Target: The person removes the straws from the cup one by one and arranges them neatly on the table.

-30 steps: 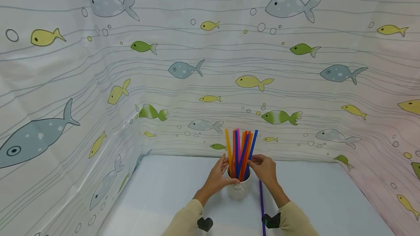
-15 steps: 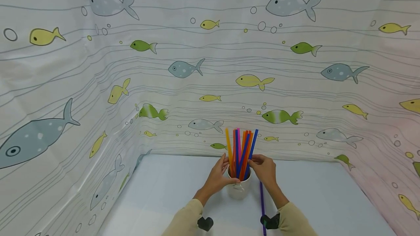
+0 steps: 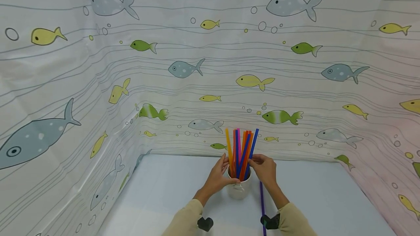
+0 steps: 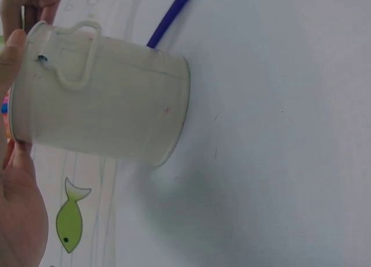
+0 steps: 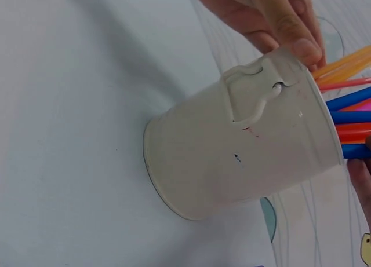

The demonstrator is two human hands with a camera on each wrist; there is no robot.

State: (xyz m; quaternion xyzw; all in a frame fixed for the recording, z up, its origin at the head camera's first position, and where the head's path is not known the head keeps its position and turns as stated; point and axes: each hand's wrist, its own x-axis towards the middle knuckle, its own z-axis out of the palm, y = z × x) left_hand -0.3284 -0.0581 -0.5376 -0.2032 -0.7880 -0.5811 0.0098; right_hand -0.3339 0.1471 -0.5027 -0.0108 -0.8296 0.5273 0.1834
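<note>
A small white metal pail (image 3: 238,192) stands upright on the table, holding several coloured straws (image 3: 238,152) in yellow, orange, red, pink and blue. My left hand (image 3: 214,177) grips the pail's rim, its thumb at the near side, as the right wrist view also shows beside the wire handle (image 5: 240,108). With my right hand (image 3: 265,170) I pinch the rightmost blue straw (image 3: 254,143), whose lower end is inside the pail. Some right fingertips are hidden behind the straws. In the left wrist view the pail (image 4: 116,99) covers most of the straws.
One purple straw (image 3: 262,203) lies on the white table (image 3: 164,192), right of the pail and partly under my right wrist. A fish-patterned sheet (image 3: 210,54) rises behind the table and along both sides. Dark heart-shaped patches (image 3: 205,224) show near the sleeves.
The blue straw in my right fingers leans very slightly further right at its top. Both hands and the pail stay almost where they were.
</note>
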